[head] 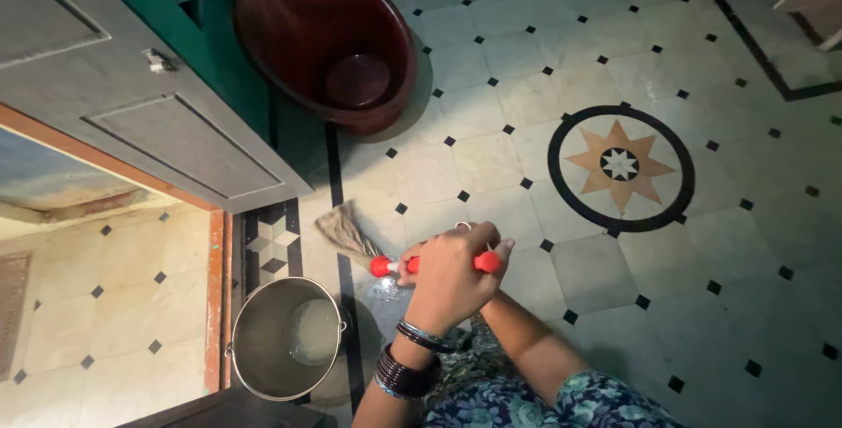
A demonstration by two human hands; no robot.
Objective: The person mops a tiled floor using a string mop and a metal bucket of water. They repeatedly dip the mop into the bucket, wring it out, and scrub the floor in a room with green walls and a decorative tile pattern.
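Note:
Both of my hands grip the red handle (485, 261) of a mop low over the tiled floor. My left hand (449, 277), with dark bangles on its wrist, wraps over the handle from above. My right hand (494, 285) lies mostly hidden under the left one, and only its wrist end shows. The mop's grey-brown fibre head (345, 230) rests on the floor to the left of my hands. A wet shine lies on the tiles just below the handle.
A steel bucket (248, 340) holding a little water stands at the lower left by a doorway. A large maroon tub (281, 7) sits at the top beside a grey panelled door (132, 112). A star medallion (621, 165) is set into the floor to the right.

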